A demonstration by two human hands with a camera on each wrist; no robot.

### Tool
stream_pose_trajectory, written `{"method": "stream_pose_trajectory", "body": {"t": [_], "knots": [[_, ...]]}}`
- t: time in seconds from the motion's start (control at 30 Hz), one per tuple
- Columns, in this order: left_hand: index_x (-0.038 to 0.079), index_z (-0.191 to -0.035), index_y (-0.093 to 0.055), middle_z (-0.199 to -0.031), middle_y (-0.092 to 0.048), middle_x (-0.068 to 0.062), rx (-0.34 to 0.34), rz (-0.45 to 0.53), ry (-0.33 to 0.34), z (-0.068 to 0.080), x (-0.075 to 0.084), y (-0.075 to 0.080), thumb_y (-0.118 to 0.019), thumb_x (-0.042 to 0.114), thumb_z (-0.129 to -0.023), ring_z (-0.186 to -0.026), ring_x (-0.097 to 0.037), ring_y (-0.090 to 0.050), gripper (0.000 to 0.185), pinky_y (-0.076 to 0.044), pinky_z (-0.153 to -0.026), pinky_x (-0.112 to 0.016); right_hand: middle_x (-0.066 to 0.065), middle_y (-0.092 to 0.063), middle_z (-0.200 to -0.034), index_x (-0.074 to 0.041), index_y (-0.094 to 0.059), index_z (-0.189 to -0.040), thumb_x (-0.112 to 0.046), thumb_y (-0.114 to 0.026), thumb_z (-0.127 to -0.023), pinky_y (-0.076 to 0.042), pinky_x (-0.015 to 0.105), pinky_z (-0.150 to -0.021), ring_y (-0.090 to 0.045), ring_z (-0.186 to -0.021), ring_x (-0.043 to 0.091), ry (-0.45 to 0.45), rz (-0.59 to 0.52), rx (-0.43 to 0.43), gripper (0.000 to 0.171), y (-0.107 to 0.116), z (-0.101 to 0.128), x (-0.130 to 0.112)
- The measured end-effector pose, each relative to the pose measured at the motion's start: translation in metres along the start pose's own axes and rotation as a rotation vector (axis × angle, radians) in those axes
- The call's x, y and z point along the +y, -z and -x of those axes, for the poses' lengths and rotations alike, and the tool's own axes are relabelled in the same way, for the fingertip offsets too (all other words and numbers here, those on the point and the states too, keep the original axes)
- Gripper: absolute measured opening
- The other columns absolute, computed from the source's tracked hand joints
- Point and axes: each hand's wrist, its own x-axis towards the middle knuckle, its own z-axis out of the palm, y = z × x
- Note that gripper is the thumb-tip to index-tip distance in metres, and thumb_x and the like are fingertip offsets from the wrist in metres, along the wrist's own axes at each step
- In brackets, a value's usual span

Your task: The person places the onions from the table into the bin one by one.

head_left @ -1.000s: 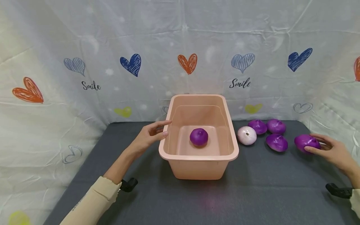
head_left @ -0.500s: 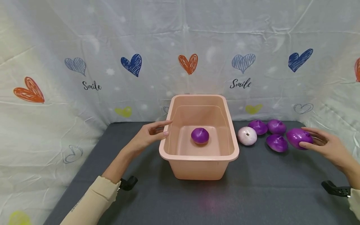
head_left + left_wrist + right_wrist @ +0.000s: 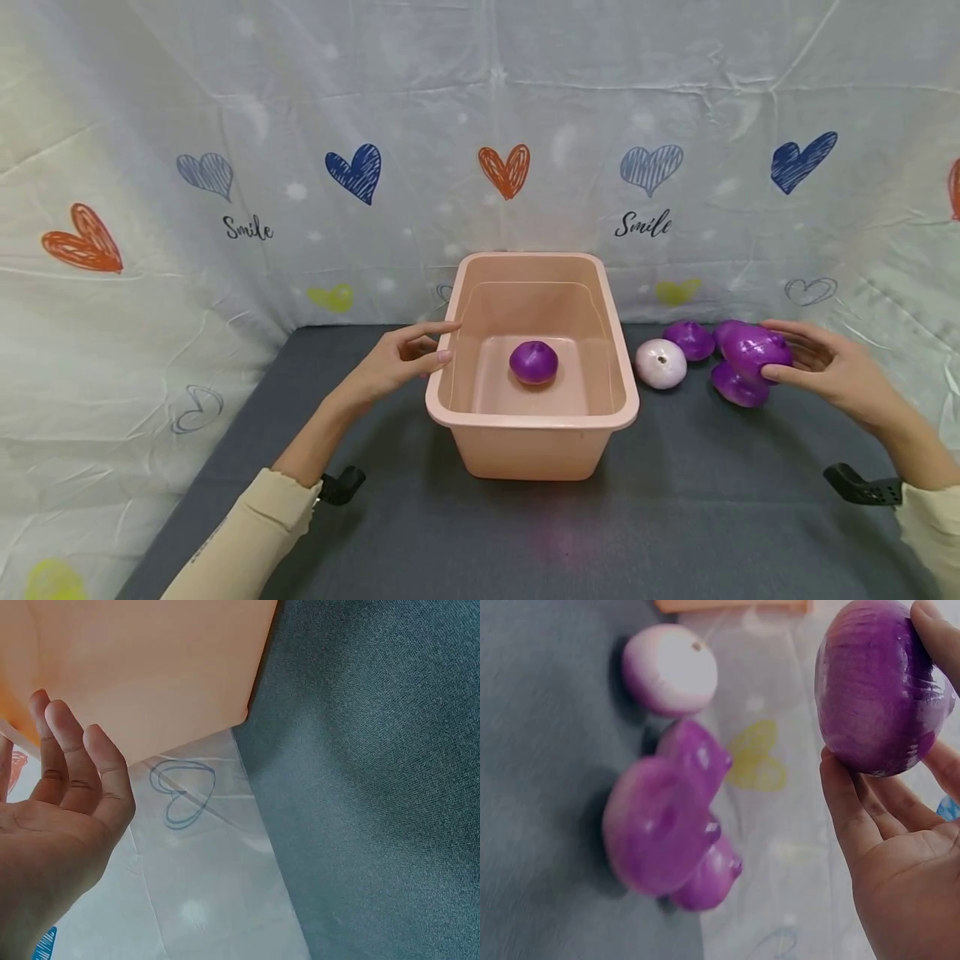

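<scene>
In the head view my right hand holds a purple onion between thumb and fingers. That onion is raised off the table in the right wrist view. Beneath and behind it lie several more purple onions, two of them partly covered by it. One onion shows a pale, whitish end. My left hand rests its fingertips at the left rim of a peach plastic tub, its fingers only slightly bent. A single purple onion sits on the tub's floor.
A dark grey cloth covers the table. Behind it hangs a white curtain printed with hearts and "Smile", close to the tub's far side. The tub stands left of the onion group.
My right hand has lifted the onion off the table and carried it leftward, over the other onions. My left hand stays at the tub's rim.
</scene>
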Motion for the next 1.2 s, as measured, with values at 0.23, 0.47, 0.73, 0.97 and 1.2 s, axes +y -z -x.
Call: {"method": "stream_pose_trajectory", "body": {"t": [0.23,0.47,0.73,0.97,1.2], "knots": [[0.012,-0.149,-0.054,-0.110,-0.070,-0.015,-0.002,-0.001,-0.013,-0.001,-0.001,0.000,-0.067,0.024,-0.100,-0.101,-0.030,-0.065,0.052,-0.056,-0.084,-0.043,-0.010,-0.056,-0.134,-0.004,-0.051,-0.147,0.000,-0.071,-0.095,-0.049,0.015,-0.087,-0.057,-0.115,-0.001,0.042,-0.056,-0.017,0.056,-0.007,-0.016,-0.016],[0.012,-0.150,-0.053,-0.107,-0.069,-0.014,-0.012,0.008,-0.022,-0.001,0.000,0.000,-0.067,0.025,-0.101,-0.101,-0.030,-0.063,0.052,-0.055,-0.084,-0.047,-0.004,-0.056,-0.135,-0.007,-0.052,-0.147,-0.002,-0.071,-0.095,-0.052,0.020,-0.085,-0.058,-0.115,0.005,0.065,-0.085,-0.032,0.056,-0.014,-0.030,-0.037],[0.014,-0.149,-0.055,-0.104,-0.069,-0.015,-0.011,0.019,-0.039,-0.001,-0.003,-0.001,-0.066,0.024,-0.101,-0.099,-0.031,-0.062,0.050,-0.055,-0.083,-0.044,0.001,-0.059,-0.136,-0.004,-0.055,-0.145,0.004,-0.073,-0.092,-0.053,0.023,-0.087,-0.060,-0.116,0.013,0.140,-0.162,-0.064,0.057,-0.030,-0.050,-0.054],[0.015,-0.148,-0.057,-0.099,-0.066,-0.016,0.009,0.029,-0.034,-0.001,-0.005,-0.002,-0.069,0.024,-0.100,-0.093,-0.029,-0.061,0.050,-0.054,-0.081,-0.045,0.003,-0.059,-0.136,-0.003,-0.057,-0.143,0.003,-0.078,-0.088,-0.049,0.020,-0.091,-0.059,-0.116,0.015,0.195,-0.140,-0.053,0.060,-0.046,-0.064,-0.066],[0.010,-0.148,-0.056,-0.102,-0.067,-0.017,0.024,0.056,-0.045,-0.002,-0.005,-0.002,-0.070,0.022,-0.099,-0.093,-0.030,-0.061,0.052,-0.054,-0.081,-0.043,0.007,-0.057,-0.139,-0.004,-0.057,-0.143,0.002,-0.078,-0.088,-0.048,0.022,-0.096,-0.058,-0.120,0.018,0.223,-0.171,-0.087,0.060,-0.057,-0.074,-0.079]]}}
